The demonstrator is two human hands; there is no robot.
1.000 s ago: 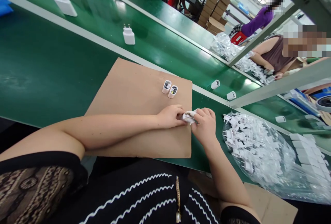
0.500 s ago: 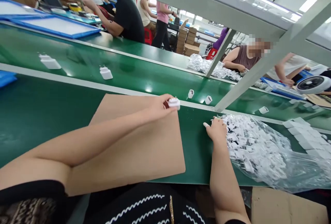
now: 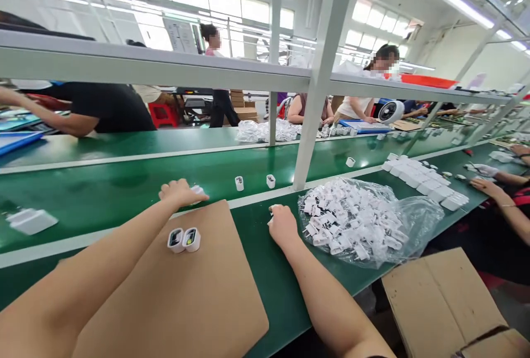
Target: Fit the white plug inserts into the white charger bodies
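Observation:
My left hand (image 3: 181, 192) reaches over the far edge of the brown cardboard mat (image 3: 199, 297) and is closed on a white charger plug (image 3: 197, 189) at the conveyor belt's near edge. My right hand (image 3: 283, 224) rests on the green bench beside a clear plastic bag of white plug parts (image 3: 356, 219), fingers curled around a small white piece that is mostly hidden. Two open white charger shells (image 3: 184, 239) stand side by side on the mat, just below my left forearm.
Two white shells (image 3: 253, 182) and a white charger (image 3: 31, 220) ride the green conveyor. A white frame post (image 3: 314, 93) stands behind the bag. Rows of white chargers (image 3: 422, 179) lie to the right near another person's hands (image 3: 484, 179). Cardboard box (image 3: 451, 303) at lower right.
The camera has tilted up. My left hand carried the assembled plug forward past the mat to the conveyor. My right hand drew back from the bag, closed on a small piece.

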